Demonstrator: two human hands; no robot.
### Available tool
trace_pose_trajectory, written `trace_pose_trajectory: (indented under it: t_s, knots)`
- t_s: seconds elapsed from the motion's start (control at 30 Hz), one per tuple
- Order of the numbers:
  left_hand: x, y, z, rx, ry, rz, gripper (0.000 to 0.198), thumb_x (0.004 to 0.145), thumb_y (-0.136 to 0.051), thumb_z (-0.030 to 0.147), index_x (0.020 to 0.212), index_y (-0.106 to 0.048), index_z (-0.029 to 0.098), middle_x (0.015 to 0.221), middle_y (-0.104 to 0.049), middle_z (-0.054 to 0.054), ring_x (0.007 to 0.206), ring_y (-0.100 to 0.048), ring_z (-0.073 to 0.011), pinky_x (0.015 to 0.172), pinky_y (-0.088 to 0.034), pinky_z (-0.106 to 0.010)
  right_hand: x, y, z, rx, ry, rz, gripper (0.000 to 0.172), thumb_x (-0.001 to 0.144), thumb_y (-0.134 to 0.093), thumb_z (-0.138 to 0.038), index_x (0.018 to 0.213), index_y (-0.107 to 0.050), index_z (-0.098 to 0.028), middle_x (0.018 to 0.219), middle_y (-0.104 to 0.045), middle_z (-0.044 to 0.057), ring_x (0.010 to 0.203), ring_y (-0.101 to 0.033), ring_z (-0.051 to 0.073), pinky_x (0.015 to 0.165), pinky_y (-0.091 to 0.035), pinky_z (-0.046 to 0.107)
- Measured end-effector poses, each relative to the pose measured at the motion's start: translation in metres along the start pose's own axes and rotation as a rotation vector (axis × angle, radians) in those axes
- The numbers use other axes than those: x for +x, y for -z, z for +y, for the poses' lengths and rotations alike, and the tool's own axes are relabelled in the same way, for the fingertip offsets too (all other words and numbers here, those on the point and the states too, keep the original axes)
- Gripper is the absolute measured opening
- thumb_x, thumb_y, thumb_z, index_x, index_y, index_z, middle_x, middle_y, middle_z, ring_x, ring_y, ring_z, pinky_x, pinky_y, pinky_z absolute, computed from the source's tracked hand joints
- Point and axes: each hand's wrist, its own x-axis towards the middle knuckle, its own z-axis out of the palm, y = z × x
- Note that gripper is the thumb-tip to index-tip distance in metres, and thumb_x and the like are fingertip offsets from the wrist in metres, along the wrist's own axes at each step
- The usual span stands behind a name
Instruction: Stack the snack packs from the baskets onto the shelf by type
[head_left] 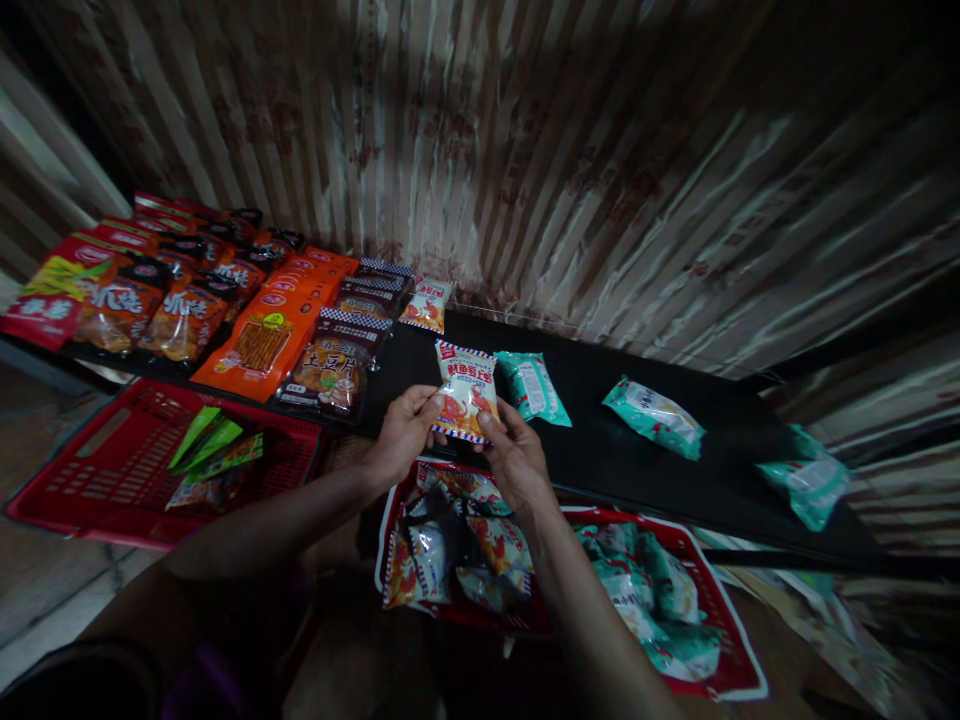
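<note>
Between my two hands is a white and orange snack bag [466, 392] with a blue-striped edge, held over the front of the black shelf [577, 385]. My left hand [409, 425] pinches its left lower side, and my right hand [516, 450] grips its right lower corner. A similar snack bag [427, 304] lies farther back on the shelf. Just right of the held one rests a teal bag [534, 388]. Below my hands, a red basket [384, 540] holds several bags of the same white and orange kind.
Dark potato-slice packs [330, 365], orange packs [262, 335] and other bags fill the shelf's left end. Two more teal bags lie to the right, one nearer [654, 415]. A red basket [90, 470] with green packets stands left; another basket [739, 640] holds teal bags. Pleated curtain [480, 150] hangs behind.
</note>
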Motion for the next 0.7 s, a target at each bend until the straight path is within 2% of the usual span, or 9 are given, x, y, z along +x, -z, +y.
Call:
trace_pose_trajectory:
  t_s: [0.17,0.27,0.37,0.43,0.5,0.6,0.7]
  knots:
    - [0.005,0.003,-0.009,0.037,-0.02,-0.032,0.031,0.074,-0.064,0.04,0.091,-0.058,0.015,0.067,-0.061,0.001,0.047,-0.052,-0.0074,0.042,-0.035,-0.019,0.002,0.003,0.003,-0.088,0.069,-0.015,0.06,0.06,-0.079,-0.036,0.115,-0.06,-0.02,0.085,-0.072,0.002,0.063,-0.061,0.013,0.048,-0.045,0.021]
    - [0.008,0.006,-0.015,0.123,-0.06,-0.037,0.029,0.077,-0.061,0.038,0.095,-0.06,0.015,0.076,-0.064,-0.002,0.058,-0.056,-0.0098,0.05,-0.04,-0.02,0.002,0.005,0.003,-0.171,0.141,0.014,0.067,0.063,-0.076,-0.038,0.123,-0.054,-0.019,0.085,-0.072,0.002,0.063,-0.062,0.015,0.049,-0.047,0.023]
    - [0.01,0.007,-0.018,0.254,-0.209,0.021,0.035,0.077,-0.062,0.032,0.109,-0.058,0.018,0.096,-0.065,-0.006,0.085,-0.061,-0.0162,0.068,-0.047,-0.025,0.001,0.005,0.002,-0.248,0.218,0.074,0.07,0.065,-0.074,-0.04,0.128,-0.05,-0.019,0.093,-0.072,0.005,0.075,-0.067,0.02,0.061,-0.054,0.03]
    - [0.009,0.007,-0.016,0.334,-0.333,0.062,0.042,0.078,-0.062,0.028,0.119,-0.054,0.021,0.109,-0.062,-0.008,0.102,-0.057,-0.0188,0.079,-0.047,-0.029,-0.001,0.004,0.002,-0.313,0.279,0.088,0.067,0.069,-0.071,-0.04,0.129,-0.05,-0.02,0.099,-0.072,0.006,0.085,-0.067,0.022,0.072,-0.055,0.034]
    - [0.008,0.006,-0.012,0.371,-0.398,0.028,0.041,0.081,-0.058,0.027,0.121,-0.054,0.024,0.119,-0.057,-0.008,0.109,-0.053,-0.0196,0.083,-0.047,-0.03,-0.004,0.004,0.004,-0.398,0.334,0.072,0.061,0.073,-0.067,-0.039,0.129,-0.049,-0.021,0.105,-0.07,0.006,0.093,-0.066,0.023,0.08,-0.054,0.036]
    - [0.005,0.004,-0.009,0.322,-0.375,-0.064,0.038,0.084,-0.056,0.03,0.121,-0.055,0.025,0.123,-0.055,-0.008,0.11,-0.053,-0.0206,0.085,-0.047,-0.031,-0.008,0.005,0.007,-0.552,0.425,0.066,0.054,0.078,-0.063,-0.037,0.128,-0.051,-0.023,0.116,-0.066,0.006,0.101,-0.064,0.023,0.088,-0.051,0.037]
    - [0.002,0.003,-0.007,0.238,-0.291,-0.098,0.043,0.084,-0.057,0.034,0.125,-0.052,0.022,0.121,-0.057,-0.009,0.11,-0.053,-0.022,0.089,-0.046,-0.033,-0.011,0.006,0.007,-0.703,0.543,0.083,0.05,0.08,-0.061,-0.035,0.127,-0.053,-0.022,0.121,-0.063,0.008,0.104,-0.062,0.023,0.093,-0.049,0.038]
